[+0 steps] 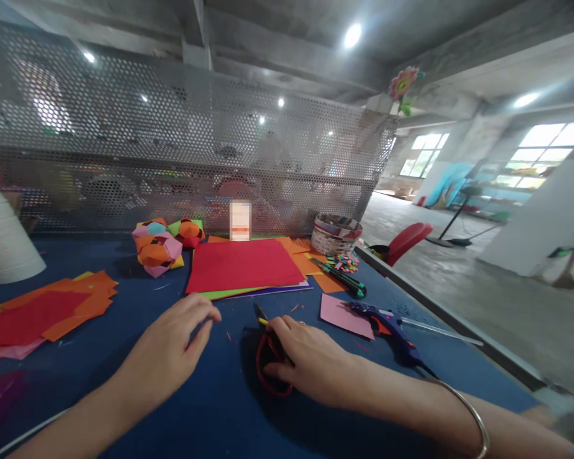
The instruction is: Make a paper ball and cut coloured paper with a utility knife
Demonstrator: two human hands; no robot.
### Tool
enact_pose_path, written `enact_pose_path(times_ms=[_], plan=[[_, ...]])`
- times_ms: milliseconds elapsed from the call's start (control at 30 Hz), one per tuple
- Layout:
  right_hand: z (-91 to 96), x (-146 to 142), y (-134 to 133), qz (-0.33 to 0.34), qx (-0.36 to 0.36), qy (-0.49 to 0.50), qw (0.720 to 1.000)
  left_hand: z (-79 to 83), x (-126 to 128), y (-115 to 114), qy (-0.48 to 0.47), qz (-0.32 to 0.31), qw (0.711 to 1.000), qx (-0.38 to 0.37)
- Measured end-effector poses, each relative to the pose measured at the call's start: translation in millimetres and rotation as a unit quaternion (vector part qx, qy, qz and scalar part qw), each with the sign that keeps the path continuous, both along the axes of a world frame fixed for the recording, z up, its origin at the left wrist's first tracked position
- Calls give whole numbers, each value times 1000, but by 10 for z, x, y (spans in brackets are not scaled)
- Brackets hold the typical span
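Right hand (306, 357)'s gripping the red-handled scissors (261, 358) near centre, tips facing far, probably to keep them off the fingers. Left hand (176, 341)'s loosely curled, empty, by the coloured paper stack (243, 264). Glue gun (387, 324)'s nozzle sits over pink paper (342, 317) on the right, maybe for drips.

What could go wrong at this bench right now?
1. The scissors in the right hand point toward the red paper; a careless push might nick it.
2. The glue gun has its nozzle at the pink paper; if hot, it could mark it. Whether it's on isn't visible.
3. Its cord runs close to the right forearm and might snag.
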State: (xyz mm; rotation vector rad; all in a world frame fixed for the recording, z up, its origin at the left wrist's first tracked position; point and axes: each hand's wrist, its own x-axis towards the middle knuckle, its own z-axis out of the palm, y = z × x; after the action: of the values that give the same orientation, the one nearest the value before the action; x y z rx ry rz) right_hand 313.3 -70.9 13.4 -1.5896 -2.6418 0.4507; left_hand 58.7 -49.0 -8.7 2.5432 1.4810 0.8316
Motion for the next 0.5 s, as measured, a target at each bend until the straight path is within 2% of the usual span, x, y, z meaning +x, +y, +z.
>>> enact_pose_path(times_ms=[67,167,267,367,500], plan=[[-20,15,-7,-13,-8,-13,1000,108,119,235,120,34,991,-56],[-30,67,-20,-28,-8,-18,999,175,291,638,172,42,981,-77],[-50,164,-46,-41,0,-16,999,126,420,955,212,46,972,-90],[-79,256,-73,-49,1,-16,999,61,496,1125,250,31,962,-106],[-116,345,-106,-62,3,-29,998,62,501,1224,275,15,954,-119]])
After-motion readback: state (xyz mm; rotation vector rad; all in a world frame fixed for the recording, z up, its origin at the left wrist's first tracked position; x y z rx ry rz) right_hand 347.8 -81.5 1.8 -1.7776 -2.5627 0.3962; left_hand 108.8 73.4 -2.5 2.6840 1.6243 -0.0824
